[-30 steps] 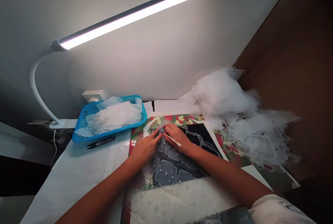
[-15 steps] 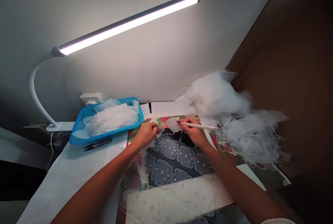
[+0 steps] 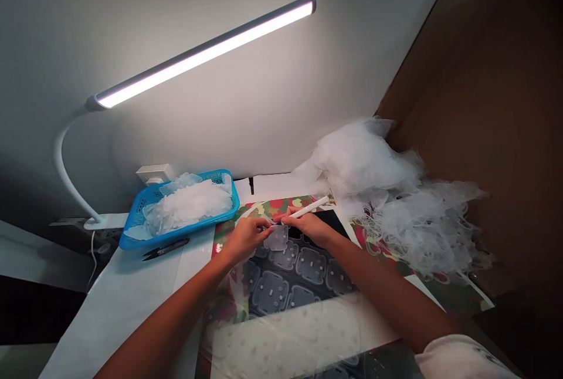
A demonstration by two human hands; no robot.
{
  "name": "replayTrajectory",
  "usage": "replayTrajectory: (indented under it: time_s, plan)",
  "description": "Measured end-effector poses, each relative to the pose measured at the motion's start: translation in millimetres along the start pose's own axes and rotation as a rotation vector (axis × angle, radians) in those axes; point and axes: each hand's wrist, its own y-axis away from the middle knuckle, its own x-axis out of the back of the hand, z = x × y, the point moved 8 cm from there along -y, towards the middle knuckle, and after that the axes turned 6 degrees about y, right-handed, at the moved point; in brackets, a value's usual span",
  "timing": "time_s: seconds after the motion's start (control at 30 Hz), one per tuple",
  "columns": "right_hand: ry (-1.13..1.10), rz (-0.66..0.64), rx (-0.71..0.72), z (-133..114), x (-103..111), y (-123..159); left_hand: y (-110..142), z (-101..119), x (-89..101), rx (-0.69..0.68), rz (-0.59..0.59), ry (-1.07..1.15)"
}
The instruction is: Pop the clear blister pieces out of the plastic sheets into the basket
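Note:
My left hand (image 3: 244, 236) and my right hand (image 3: 308, 225) meet over a black mat (image 3: 290, 276) covered with a sheet of translucent moulded pieces. Between their fingertips they pinch one small translucent piece (image 3: 277, 238), lifted just above the sheet. My right hand also holds a thin white stick (image 3: 308, 207) that points up and to the right. Both hands are closed in a pinch.
A blue basket (image 3: 132, 237) of translucent pieces stands at the left, with small black snips (image 3: 165, 247) in front of it. A heap of white trimmings (image 3: 396, 203) lies at the right against a brown board. A bar lamp (image 3: 202, 50) hangs overhead.
My right hand has come back left from the trimmings heap to meet my left hand. The stick has swung upward. The small piece now hangs between both hands.

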Motion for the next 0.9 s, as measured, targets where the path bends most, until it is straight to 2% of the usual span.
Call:
replayTrajectory:
  time_s: [0.13, 0.27, 0.33, 0.57, 0.67, 0.77, 0.9]
  plan:
    - [0.068, 0.059, 0.033, 4.2, -1.2, -5.8, 8.7, 7.8, 0.7, -0.027, 0.027, -0.094]
    - [0.22, 0.309, 0.032, 16.7, 27.1, -17.5, 23.8, 30.2, 8.9, -0.191, 0.081, -0.213]
    - [0.26, 0.363, 0.006, 24.5, 38.6, -23.7, 31.8, 35.7, 18.6, -0.226, 0.118, -0.202]
    - [0.218, 0.318, 0.037, 30.6, 52.0, -26.9, 46.5, 16.7, 59.1, -0.025, 0.151, 0.026]
    - [0.218, 0.335, 0.082, 26.5, 61.3, -14.2, 42.8, 17.9, 93.1, -0.017, 0.162, -0.006]
    - [0.242, 0.357, 0.102, 24.8, 71.3, 2.7, 28.3, 9.3, 150.2, 0.051, 0.224, -0.043]
    - [0.25, 0.342, 0.12, 25.4, 77.6, 22.4, 3.6, -25.5, 227.3, 0.22, 0.281, -0.222]
